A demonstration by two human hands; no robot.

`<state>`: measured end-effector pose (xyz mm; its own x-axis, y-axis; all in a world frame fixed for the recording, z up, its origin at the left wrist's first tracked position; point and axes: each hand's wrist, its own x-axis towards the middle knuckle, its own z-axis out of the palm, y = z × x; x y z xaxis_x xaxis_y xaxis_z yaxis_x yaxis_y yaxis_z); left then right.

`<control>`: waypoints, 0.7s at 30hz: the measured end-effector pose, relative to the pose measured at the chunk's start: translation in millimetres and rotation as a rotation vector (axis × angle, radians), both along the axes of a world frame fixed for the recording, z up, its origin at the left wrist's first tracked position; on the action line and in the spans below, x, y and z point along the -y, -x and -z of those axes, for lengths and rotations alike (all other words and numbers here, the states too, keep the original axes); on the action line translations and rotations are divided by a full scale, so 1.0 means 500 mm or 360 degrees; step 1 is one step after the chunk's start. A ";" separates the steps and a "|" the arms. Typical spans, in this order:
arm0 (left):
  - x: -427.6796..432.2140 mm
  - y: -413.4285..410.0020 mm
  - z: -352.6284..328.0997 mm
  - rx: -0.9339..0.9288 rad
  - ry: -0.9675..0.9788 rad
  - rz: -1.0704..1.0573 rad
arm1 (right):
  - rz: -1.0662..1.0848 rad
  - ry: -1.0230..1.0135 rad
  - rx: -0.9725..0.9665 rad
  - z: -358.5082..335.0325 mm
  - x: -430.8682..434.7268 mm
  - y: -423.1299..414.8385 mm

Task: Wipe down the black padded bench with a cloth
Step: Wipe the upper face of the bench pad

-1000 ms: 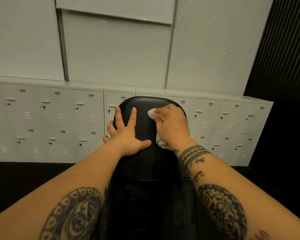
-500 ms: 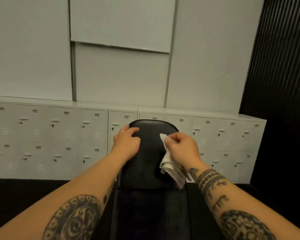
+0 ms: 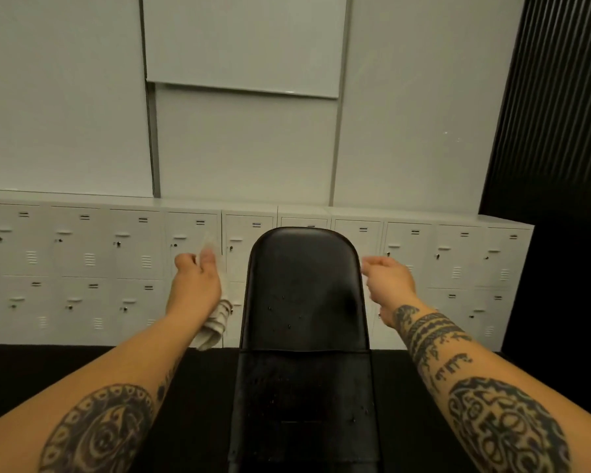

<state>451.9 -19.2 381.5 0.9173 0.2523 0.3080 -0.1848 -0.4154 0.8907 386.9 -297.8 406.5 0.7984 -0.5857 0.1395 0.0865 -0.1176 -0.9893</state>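
Observation:
The black padded bench [image 3: 304,295] runs up the middle of the view, its rounded far pad rising above a flatter near pad; small droplets speckle both. My left hand [image 3: 197,281] is off the bench's left side and grips a white cloth [image 3: 215,324], which hangs bunched below the palm, with a corner sticking up past the fingers. My right hand [image 3: 389,278] hovers off the right edge of the far pad with loosely curled fingers and holds nothing. Neither hand touches the bench.
A row of low white lockers [image 3: 82,268] lines the wall behind the bench. White wall panels [image 3: 243,148] rise above them. A black slatted wall [image 3: 560,97] stands at the right. Dark floor [image 3: 31,377] lies on both sides of the bench.
The cloth has gone from my right hand to my left. Both hands have lifted off the far pad and moved apart to either side of it. The view has tilted upward.

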 end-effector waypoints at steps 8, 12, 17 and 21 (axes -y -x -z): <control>0.062 -0.067 0.086 0.0257 -0.0235 0.0119 | 0.0020 0.0614 -0.0485 0.178 0.033 -0.088; 0.116 -0.111 0.080 0.0440 -0.0265 0.0035 | 0.0057 0.0906 -0.0508 0.181 0.046 -0.097; 0.108 -0.109 0.104 0.0616 -0.0742 0.0167 | 0.0047 0.0957 -0.0521 0.191 0.055 -0.108; 0.057 -0.053 0.150 0.0559 -0.1018 0.0348 | 0.0056 0.0984 -0.0541 0.186 0.052 -0.099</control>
<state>478.5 -47.9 306.4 0.7471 -0.2500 0.6159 -0.5504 -0.7521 0.3624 436.4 -323.6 313.5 0.8388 -0.5060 0.2011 -0.2297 -0.6637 -0.7118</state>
